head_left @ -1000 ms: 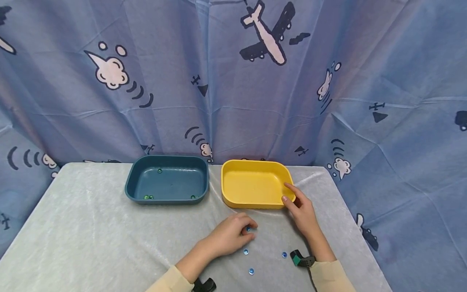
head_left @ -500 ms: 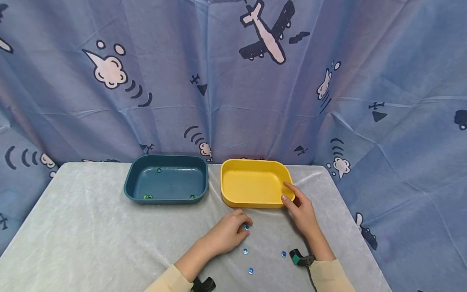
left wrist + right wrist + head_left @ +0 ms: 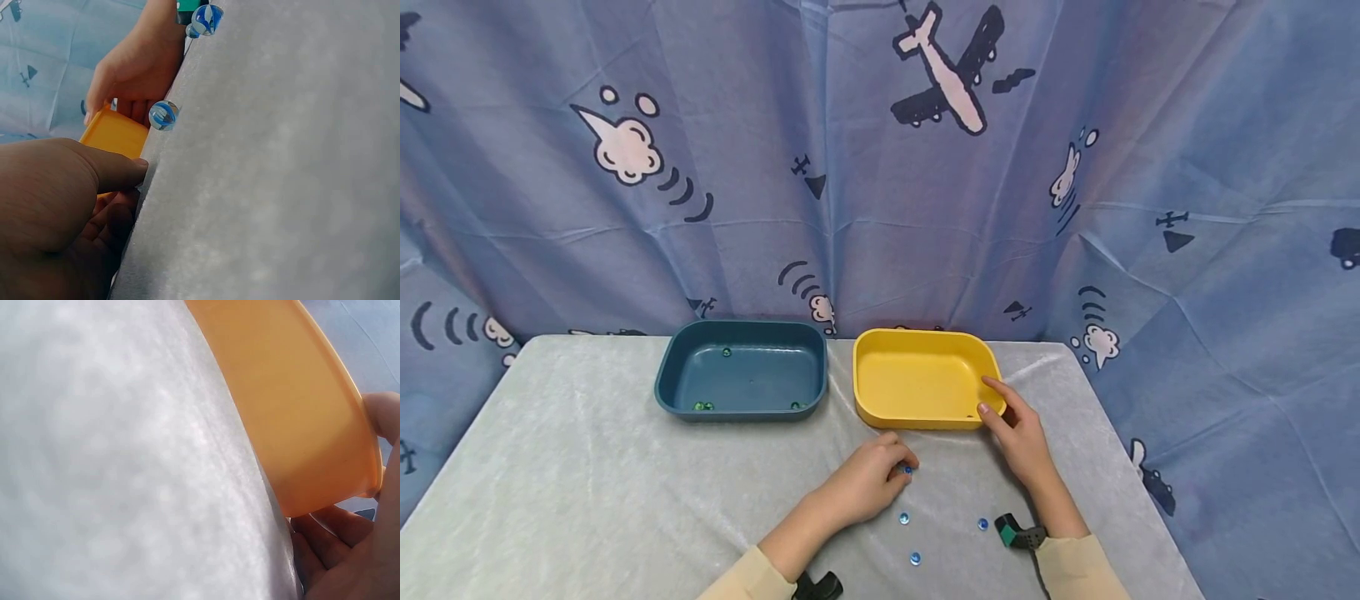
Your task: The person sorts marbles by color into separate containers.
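Note:
My left hand rests low over the cloth, its thumb and fingers curled round a blue glass marble. In the left wrist view that marble is mostly hidden by the thumb. My right hand holds the right front corner of a yellow plastic basin, the thumb and a finger over its rim. The right wrist view shows more fingers curled below the basin's corner. Loose blue marbles lie nearer me: one, another, and one beside the right wrist. A tiny dark spot shows inside the basin's front rim.
Left of the yellow basin stands a teal basin with several green marbles in it. Grey velvety cloth covers the table. A blue curtain with printed planes hangs behind the far edge.
My left hand has drawn slightly left and closed its fingers in on the marble. A tiny dark spot has appeared at the yellow basin's front rim. The right hand stays put.

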Demonstrator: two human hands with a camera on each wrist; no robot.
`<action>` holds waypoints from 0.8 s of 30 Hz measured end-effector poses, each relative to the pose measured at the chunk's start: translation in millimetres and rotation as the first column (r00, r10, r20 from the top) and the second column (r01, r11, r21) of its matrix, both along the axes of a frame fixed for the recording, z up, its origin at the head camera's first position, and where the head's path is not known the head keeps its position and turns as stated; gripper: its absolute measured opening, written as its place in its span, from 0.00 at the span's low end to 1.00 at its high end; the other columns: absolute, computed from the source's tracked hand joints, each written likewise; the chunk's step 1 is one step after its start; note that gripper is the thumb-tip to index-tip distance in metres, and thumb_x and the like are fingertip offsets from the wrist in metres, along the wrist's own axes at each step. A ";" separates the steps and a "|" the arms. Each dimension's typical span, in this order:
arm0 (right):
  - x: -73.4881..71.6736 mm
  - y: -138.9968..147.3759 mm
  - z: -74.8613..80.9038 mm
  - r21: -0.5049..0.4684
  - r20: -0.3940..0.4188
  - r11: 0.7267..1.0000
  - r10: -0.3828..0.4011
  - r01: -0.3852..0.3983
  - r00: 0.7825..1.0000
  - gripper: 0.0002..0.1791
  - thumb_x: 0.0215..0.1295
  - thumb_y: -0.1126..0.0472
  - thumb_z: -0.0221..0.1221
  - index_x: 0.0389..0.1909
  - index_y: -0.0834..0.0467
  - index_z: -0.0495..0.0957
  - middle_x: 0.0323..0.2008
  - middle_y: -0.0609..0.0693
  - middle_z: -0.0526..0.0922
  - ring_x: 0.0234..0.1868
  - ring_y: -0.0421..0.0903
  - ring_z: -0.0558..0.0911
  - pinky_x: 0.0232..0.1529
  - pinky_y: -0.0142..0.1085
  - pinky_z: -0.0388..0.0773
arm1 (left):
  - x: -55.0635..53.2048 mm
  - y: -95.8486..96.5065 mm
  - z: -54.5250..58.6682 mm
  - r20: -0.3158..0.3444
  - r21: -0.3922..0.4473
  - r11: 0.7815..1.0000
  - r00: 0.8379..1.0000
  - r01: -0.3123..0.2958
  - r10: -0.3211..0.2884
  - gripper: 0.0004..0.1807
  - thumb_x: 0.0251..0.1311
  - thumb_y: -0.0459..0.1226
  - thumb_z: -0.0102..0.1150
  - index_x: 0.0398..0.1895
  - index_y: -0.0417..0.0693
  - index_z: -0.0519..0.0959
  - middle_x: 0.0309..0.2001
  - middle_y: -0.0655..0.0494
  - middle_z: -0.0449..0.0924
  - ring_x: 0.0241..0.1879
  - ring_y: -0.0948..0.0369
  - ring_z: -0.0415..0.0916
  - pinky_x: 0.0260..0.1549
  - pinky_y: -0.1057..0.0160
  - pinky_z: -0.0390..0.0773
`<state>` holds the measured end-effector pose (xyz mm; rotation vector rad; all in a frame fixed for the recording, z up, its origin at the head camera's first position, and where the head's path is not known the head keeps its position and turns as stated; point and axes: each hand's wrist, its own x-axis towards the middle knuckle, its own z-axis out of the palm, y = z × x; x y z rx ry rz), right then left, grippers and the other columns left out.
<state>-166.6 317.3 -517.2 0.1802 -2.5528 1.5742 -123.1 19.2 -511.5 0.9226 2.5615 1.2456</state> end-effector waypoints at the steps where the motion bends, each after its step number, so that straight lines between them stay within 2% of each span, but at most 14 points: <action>1: 0.0 0.0 -0.1 0.000 0.000 1.000 0.001 -0.001 1.000 0.27 0.83 0.58 0.62 0.78 0.58 0.75 0.76 0.60 0.75 0.61 0.49 0.77 0.59 0.19 0.72 | 0.0 0.0 -0.5 0.000 -0.002 1.000 1.000 0.000 0.000 0.08 0.75 0.31 0.69 0.52 0.46 0.90 0.42 0.62 0.78 0.36 0.71 0.73 0.41 0.71 0.79; 11: -0.3 0.0 -0.2 -0.016 -0.001 1.000 0.013 -0.013 1.000 0.27 0.83 0.58 0.62 0.78 0.60 0.74 0.76 0.61 0.74 0.62 0.50 0.77 0.59 0.20 0.73 | 0.5 -0.4 -1.6 -0.003 -0.018 1.000 1.000 0.005 -0.005 0.09 0.76 0.33 0.68 0.54 0.46 0.90 0.43 0.63 0.78 0.39 0.72 0.75 0.44 0.71 0.80; 18: 0.3 0.5 0.0 -0.030 -0.004 0.999 0.011 -0.011 1.000 0.27 0.82 0.59 0.62 0.77 0.59 0.74 0.76 0.61 0.74 0.63 0.54 0.77 0.60 0.19 0.73 | 0.8 -1.2 2.7 -0.004 -0.024 1.000 1.000 0.012 -0.013 0.09 0.77 0.34 0.66 0.55 0.46 0.90 0.43 0.63 0.78 0.40 0.71 0.76 0.44 0.70 0.80; 24: 0.7 -0.6 0.7 -0.027 -0.002 1.000 0.011 -0.011 1.000 0.27 0.82 0.58 0.62 0.78 0.59 0.74 0.76 0.60 0.74 0.64 0.54 0.77 0.59 0.19 0.73 | -0.9 -2.7 9.0 0.017 -0.022 0.999 0.999 0.048 -0.047 0.08 0.77 0.35 0.67 0.53 0.46 0.90 0.41 0.65 0.78 0.39 0.72 0.74 0.43 0.71 0.79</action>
